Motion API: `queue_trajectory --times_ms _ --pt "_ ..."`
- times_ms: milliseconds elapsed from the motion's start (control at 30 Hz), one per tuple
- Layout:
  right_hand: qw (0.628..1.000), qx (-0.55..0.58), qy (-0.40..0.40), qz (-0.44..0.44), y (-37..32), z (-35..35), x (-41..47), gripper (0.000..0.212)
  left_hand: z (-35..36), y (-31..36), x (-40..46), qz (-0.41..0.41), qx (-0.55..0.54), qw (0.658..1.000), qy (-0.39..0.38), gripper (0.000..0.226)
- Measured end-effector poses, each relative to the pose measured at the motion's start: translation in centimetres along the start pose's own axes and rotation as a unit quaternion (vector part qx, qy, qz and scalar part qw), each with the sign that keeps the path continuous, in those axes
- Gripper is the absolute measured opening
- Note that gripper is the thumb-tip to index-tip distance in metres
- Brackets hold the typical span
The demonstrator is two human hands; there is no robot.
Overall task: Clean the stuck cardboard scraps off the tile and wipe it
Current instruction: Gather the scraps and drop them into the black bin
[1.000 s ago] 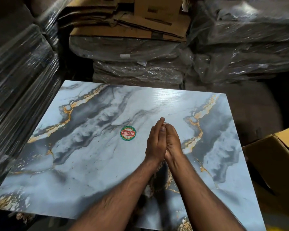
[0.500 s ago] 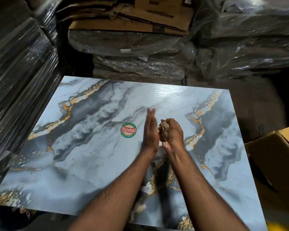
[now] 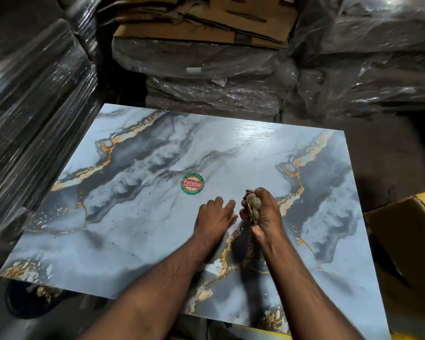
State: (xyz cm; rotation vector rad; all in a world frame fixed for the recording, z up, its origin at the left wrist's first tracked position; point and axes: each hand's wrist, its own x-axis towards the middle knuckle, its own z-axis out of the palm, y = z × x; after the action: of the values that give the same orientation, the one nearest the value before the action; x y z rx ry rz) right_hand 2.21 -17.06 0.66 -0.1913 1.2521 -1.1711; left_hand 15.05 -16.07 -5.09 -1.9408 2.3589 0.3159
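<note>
A large glossy tile [image 3: 138, 217] with blue-grey marbling and gold veins lies flat in front of me. A round red and green sticker [image 3: 192, 184] sits near its middle. My right hand [image 3: 263, 214] is raised a little above the tile and grips a wad of brownish cardboard scraps [image 3: 251, 201] in a fist. My left hand [image 3: 215, 217] lies palm down on the tile just left of it, fingers spread and slightly blurred. Small dark specks dot the tile left of my hands.
An open cardboard box [image 3: 407, 241] stands at the tile's right edge. Plastic-wrapped stacks [image 3: 30, 114] rise on the left and behind [image 3: 353, 69]. Flattened cardboard sheets [image 3: 201, 23] lie on the stack at the back. A dark round object [image 3: 32, 303] shows under the near left corner.
My hands were pressed together palm to palm; they have parted. The right hand has closed on the wad of scraps, and the left hand has dropped flat onto the tile.
</note>
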Motion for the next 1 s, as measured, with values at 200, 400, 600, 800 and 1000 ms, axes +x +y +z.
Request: queue_trajectory --times_ms 200,400,600,800,1000 --pt "1.000 -0.006 -0.020 0.007 2.0 1.1 -1.0 0.011 -0.2 -1.2 0.0 -0.058 -0.072 0.996 0.005 0.026" --pt "0.995 -0.037 -0.072 0.056 8.4 7.0 -2.5 0.012 0.4 -8.3 -6.5 -0.289 -0.563 0.768 0.097 0.023" --pt "0.970 -0.107 -0.187 0.114 20.0 18.2 -7.9 0.014 -3.1 -21.6 -17.0 -0.337 -0.760 0.543 0.120 0.023" --pt "0.917 -0.247 -0.274 0.154 35.5 31.2 -17.2 0.026 -2.9 -37.3 -29.4 -0.427 -0.759 0.411 0.269 0.024" --pt "0.857 -0.368 -0.339 0.124 48.2 38.9 -23.4 0.018 1.3 -48.9 -39.0 -0.514 -0.759 0.279 0.286 0.034"
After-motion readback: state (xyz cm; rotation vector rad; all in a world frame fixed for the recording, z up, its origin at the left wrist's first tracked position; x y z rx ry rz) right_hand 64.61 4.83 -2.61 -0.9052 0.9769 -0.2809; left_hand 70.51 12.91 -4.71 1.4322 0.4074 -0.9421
